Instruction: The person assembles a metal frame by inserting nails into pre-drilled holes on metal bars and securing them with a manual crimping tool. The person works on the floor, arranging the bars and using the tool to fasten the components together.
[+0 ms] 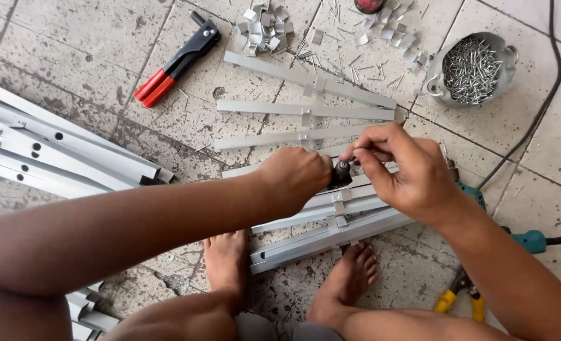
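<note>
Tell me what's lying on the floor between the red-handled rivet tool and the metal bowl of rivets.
In the head view, between rivet tool and bowl: a pile of small metal clips and scattered loose rivets.

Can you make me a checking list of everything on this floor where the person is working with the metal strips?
Surface: worn, stained floor tiles.
Job's things: grey metal strips laid in rows, some with small clips; a small dark tool between the hands.
Clutter: red-handled riveter, pile of metal clips, pot of rivets, white rails, yellow-handled pliers, teal power tool.
Grippers: left hand closed around the dark tool; right hand pinching at its tip.
Cables: black cable across the tiles at right.
Surroundings: the person's bare feet by the strips.
</note>
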